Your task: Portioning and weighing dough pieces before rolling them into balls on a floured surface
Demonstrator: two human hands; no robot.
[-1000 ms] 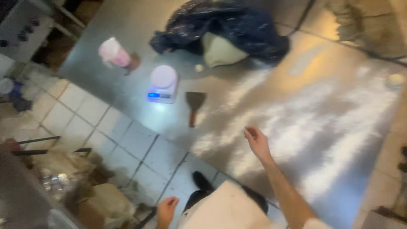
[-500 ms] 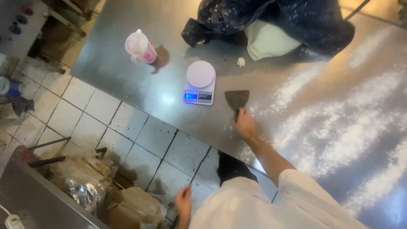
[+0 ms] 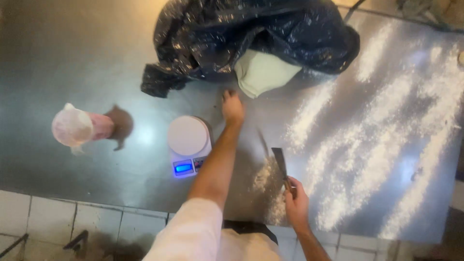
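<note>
Scraper [image 3: 279,162] with flat metal blade and dark handle, clamped in right hand [image 3: 296,205], fingers closed around the handle, blade tilted up and away over a small heap of flour. Held near the front edge of the tabletop [image 3: 87,63], just right of the left forearm.

Left hand [image 3: 233,107] stretched forward, fingers curled down together onto the steel, nothing visibly gripped, just short of pale dough [image 3: 263,72]. Dough smooth, off-white, poking out from under a crumpled black plastic bag [image 3: 251,34] dusted with white specks.

Brushed steel tabletop, dull grey, glossy in patches, streaked with flour [image 3: 377,145] in long diagonal bands across the right half. Below its front edge, pale square floor tiles [image 3: 48,217] with dark grout.

Small white digital scale [image 3: 188,145] with 1 round platform and a lit blue display, left of the forearm and close beside it. Further left, well apart, a pink container [image 3: 79,128] capped with wrinkled whitish plastic, lying or leaning with a dark shadow at its side; cannot tell which. White sleeve and white clothing at bottom centre.
</note>
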